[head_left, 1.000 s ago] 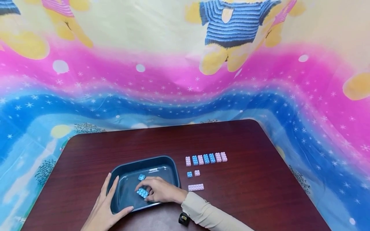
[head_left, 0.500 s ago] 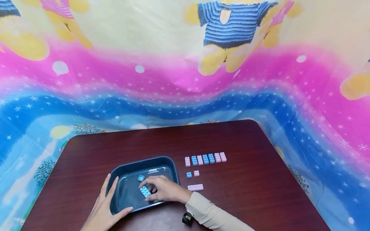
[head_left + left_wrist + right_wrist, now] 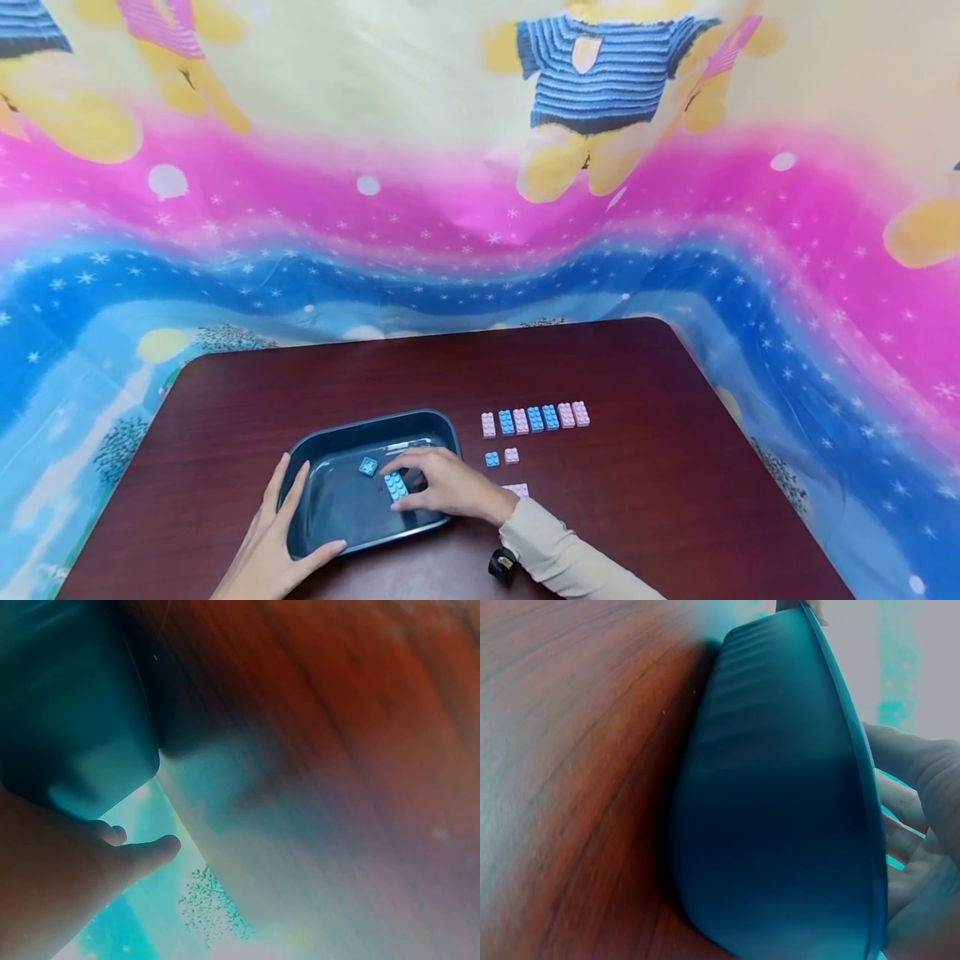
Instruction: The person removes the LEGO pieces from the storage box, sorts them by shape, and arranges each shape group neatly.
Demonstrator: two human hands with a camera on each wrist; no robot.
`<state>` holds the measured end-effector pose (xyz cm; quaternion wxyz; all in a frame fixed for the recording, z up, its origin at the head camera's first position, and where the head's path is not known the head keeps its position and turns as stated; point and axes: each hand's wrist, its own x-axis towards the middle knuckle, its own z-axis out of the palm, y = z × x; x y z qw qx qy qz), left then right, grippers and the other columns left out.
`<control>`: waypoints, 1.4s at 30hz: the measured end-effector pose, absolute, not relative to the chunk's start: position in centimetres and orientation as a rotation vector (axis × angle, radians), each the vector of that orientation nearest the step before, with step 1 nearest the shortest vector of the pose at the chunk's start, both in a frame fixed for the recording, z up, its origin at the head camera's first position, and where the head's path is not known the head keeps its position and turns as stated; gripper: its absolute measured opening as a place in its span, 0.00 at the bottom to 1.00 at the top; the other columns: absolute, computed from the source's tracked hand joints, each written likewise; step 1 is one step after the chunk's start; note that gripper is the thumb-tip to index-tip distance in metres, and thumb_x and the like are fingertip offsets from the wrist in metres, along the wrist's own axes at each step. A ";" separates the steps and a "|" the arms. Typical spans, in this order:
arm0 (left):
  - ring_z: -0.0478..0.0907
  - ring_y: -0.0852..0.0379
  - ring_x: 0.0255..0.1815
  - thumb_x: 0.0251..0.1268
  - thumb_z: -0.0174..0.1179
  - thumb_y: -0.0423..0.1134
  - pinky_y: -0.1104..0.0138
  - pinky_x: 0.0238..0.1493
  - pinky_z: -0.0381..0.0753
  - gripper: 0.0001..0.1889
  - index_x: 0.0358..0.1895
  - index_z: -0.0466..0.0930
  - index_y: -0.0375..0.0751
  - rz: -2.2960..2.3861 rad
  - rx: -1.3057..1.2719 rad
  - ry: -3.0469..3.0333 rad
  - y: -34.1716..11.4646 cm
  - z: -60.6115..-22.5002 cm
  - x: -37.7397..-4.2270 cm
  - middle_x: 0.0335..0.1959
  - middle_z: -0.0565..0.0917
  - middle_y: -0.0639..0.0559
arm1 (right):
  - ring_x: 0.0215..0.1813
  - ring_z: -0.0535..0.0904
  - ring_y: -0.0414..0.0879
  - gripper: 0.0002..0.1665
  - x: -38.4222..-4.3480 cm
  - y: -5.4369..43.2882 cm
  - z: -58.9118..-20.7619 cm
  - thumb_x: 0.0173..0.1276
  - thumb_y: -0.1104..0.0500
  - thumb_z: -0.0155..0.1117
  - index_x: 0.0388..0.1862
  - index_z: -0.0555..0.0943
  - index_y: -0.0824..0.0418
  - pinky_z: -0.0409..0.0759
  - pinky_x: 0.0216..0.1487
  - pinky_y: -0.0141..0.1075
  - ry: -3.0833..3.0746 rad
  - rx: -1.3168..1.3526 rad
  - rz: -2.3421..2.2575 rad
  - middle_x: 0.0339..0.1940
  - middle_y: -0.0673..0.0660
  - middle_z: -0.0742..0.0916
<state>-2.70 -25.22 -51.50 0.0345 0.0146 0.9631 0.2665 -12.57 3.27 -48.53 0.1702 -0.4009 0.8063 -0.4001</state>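
Observation:
My right hand pinches a light blue building brick, studs up, between thumb and fingers over the dark blue-grey tray. A smaller light blue brick lies inside the tray, left of the pinched one. Spread fingers of my left hand rest straight along the tray's left rim, its thumb on the near rim. In the left wrist view, the left thumb extends beside the tray's outside. In the right wrist view, the tray wall hides the brick and the right fingertips.
Right of the tray, pink and blue bricks stand in a row on the dark wooden table. Below them sit a small blue brick and a small pink brick. The right wrist partly covers a longer pink brick.
My right hand has moved rightward within the tray with the light blue brick, which has turned more upright in view. The left hand has stayed at the tray's left rim.

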 end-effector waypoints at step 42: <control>0.41 0.26 0.82 0.57 0.73 0.66 0.18 0.67 0.43 0.64 0.88 0.44 0.44 0.859 0.090 2.977 -25.2 -51.3 -2.6 0.87 0.37 0.38 | 0.60 0.83 0.51 0.28 -15.6 17.2 -48.6 0.69 0.62 0.77 0.68 0.83 0.64 0.83 0.62 0.55 2.574 -0.850 -1.327 0.62 0.57 0.87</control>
